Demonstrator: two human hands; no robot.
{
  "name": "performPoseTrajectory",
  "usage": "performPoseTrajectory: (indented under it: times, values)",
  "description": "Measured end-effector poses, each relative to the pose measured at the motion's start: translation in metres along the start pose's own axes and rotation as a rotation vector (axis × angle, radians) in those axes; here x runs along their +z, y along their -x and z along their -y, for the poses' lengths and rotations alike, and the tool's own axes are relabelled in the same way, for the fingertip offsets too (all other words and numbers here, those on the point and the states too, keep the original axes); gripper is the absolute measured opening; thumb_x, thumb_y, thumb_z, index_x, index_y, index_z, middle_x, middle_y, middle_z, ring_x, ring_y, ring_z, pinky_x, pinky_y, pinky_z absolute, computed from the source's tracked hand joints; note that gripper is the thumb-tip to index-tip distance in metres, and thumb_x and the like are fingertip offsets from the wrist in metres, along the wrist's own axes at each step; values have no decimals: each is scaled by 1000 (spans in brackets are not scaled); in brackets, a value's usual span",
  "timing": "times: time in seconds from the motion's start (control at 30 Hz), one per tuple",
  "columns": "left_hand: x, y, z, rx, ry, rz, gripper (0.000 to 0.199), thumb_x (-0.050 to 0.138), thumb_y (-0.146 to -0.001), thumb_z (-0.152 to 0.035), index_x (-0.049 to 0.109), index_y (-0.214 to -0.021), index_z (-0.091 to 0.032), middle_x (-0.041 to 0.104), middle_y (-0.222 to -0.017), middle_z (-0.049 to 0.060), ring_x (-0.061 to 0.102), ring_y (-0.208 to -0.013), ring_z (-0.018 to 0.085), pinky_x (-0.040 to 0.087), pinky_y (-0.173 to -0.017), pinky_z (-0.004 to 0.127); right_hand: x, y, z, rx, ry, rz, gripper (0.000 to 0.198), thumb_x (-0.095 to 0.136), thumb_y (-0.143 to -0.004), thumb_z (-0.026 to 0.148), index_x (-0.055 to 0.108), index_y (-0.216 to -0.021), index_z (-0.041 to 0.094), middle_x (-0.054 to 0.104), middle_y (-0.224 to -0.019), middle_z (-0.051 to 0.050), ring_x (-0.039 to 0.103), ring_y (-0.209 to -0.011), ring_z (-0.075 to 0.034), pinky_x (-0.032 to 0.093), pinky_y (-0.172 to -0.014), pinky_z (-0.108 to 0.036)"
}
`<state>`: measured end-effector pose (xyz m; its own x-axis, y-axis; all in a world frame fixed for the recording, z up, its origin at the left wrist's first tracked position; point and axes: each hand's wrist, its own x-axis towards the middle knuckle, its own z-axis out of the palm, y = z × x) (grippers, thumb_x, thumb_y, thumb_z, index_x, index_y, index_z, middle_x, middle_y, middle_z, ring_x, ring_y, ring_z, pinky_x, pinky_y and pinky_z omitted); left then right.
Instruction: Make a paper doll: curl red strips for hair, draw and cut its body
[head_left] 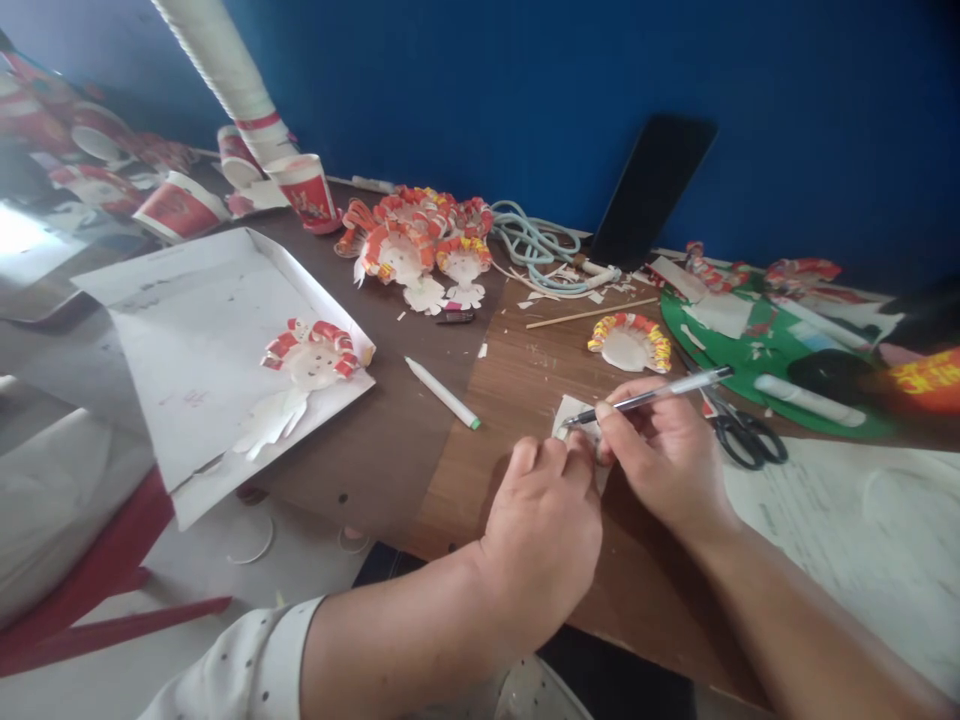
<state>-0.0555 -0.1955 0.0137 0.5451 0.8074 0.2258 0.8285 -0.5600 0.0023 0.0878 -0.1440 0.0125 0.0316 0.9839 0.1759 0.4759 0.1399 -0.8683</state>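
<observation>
In my right hand (664, 455) is a pen (660, 388) with a clear barrel and a dark cap end, its tip pointing left at a small white paper piece (568, 410). My left hand (547, 535) lies closed over that paper, fingers curled and pressed against it, hiding much of it. Just beyond the hands rests a paper-cup figure (630, 348) with a red and yellow curled rim. Black-handled scissors (748, 438) lie right of my right hand. A white marker (442, 392) with a green end is to the left.
A large white paper sheet (202, 350) at left bears another cup figure (311, 355). Several finished figures (420, 235) cluster near the blue wall, beside a coiled pale cable (532, 245) and a leaning phone (651, 190). Red paper cups (306, 190) stand back left; a green mat (780, 370) lies right.
</observation>
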Motion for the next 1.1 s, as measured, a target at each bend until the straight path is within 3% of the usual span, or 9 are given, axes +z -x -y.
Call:
performPoseTrajectory:
  times: [1.1]
  values:
    - [-1, 1, 0, 7, -7, 22, 42, 48, -90, -23, 60, -129, -12, 59, -129, 8, 50, -93, 20, 37, -87, 36, -6, -5, -5, 2, 137, -120, 16, 65, -83, 36, 53, -82, 25, 60, -54, 3, 59, -45, -17, 49, -49, -31]
